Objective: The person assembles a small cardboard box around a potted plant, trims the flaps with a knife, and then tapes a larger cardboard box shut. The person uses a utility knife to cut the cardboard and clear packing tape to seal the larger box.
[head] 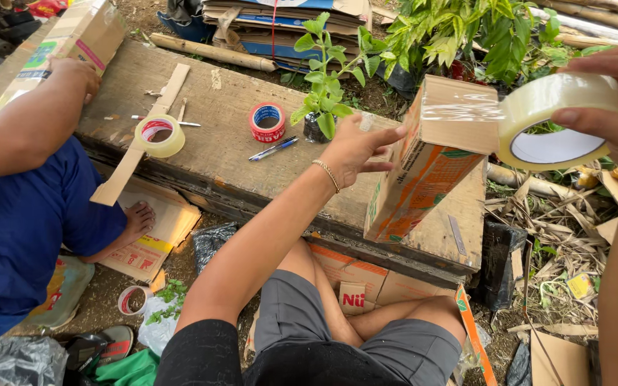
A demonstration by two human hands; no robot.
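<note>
Left hand (357, 149): arm stretched forward over the knee, palm flat against the near side of the cardboard box (427, 168), fingers spread and open, steadying it, not gripping around it. Thin bracelet (327, 174) on the wrist.

Right hand (613, 100): raised at upper right, fingers and thumb closed on the rim of a roll of clear tape (556, 121), roll held on edge, core facing the camera. A strip of tape runs from the roll to the box top, already stuck across it.

The box stands tilted on one corner at the right end of the tabletop (216, 157), a rough wooden plank; orange and green print on its sides.

Also on the tabletop: red tape roll (267, 122) mid-plank, two pens (273, 149) just beside it, a small potted seedling (323, 86) just behind the left hand, a second clear tape roll (159, 136) further left lying on a cardboard strip (141, 139).

Far left: another person in a blue shirt (16, 229), their hand (73, 75) resting on a second carton (66, 46) at the plank's end, bare foot (134, 221) on flattened cardboard below.

Beyond the plank: stacked flat cartons (280, 25) and leafy plants (466, 32).
</note>
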